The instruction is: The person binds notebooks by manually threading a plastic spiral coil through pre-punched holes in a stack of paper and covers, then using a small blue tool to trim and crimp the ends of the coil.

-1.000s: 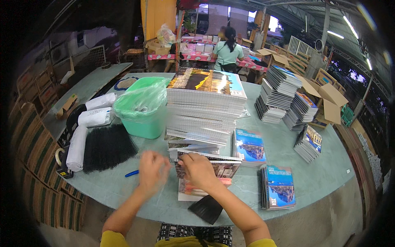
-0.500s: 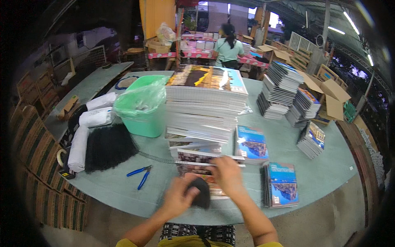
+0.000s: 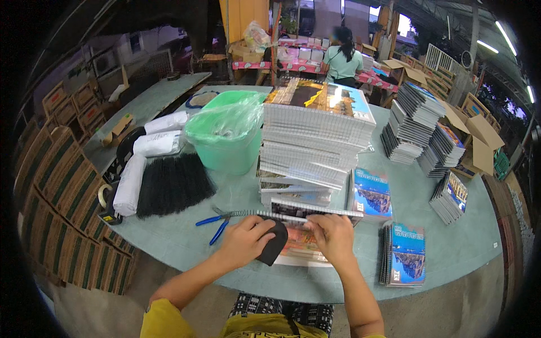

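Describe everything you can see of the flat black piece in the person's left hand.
The black piece looks thin, flat, matte and plain, with a rounded upper right corner and a narrower lower end. It is held at a tilt in the left hand, whose fingers cover part of its left side. Behind it lie colourful printed pages; the dark wire coil runs near its top edge. Its material, perhaps rubber or fabric, cannot be told.

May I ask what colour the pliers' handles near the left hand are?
The handles are blue, clearest in the head view.
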Demonstrator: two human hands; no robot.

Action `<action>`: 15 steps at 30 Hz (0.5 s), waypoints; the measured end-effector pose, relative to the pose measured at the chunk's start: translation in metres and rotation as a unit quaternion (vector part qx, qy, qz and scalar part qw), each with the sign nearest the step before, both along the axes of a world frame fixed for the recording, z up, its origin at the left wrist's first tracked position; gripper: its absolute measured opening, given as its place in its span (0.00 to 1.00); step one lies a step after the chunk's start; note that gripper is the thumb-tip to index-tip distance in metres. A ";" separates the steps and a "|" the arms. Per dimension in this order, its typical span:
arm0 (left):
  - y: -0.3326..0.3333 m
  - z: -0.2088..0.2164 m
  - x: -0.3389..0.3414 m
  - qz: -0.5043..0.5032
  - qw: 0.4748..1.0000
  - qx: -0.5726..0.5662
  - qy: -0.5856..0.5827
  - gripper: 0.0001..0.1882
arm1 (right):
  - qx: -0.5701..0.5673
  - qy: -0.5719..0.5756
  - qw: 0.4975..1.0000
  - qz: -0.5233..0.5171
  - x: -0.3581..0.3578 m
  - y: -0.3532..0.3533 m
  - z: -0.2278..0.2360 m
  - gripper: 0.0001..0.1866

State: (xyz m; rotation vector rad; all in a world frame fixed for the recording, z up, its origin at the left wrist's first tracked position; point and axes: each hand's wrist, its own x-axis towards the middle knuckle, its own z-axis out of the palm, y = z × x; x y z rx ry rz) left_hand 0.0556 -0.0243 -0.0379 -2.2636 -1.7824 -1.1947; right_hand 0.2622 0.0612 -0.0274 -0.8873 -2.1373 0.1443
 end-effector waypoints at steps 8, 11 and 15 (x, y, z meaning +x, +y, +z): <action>0.013 0.001 0.001 0.004 0.995 0.087 -0.048 0.16 | 0.013 0.010 1.000 -0.011 0.000 0.000 0.001 0.05; 0.015 0.039 -0.003 0.101 0.959 0.238 -0.117 0.18 | 0.008 0.013 0.999 -0.029 0.007 -0.003 -0.007 0.05; 0.018 0.010 0.011 -0.099 0.994 -0.020 0.037 0.16 | 0.029 0.024 0.999 -0.013 -0.001 -0.002 -0.004 0.06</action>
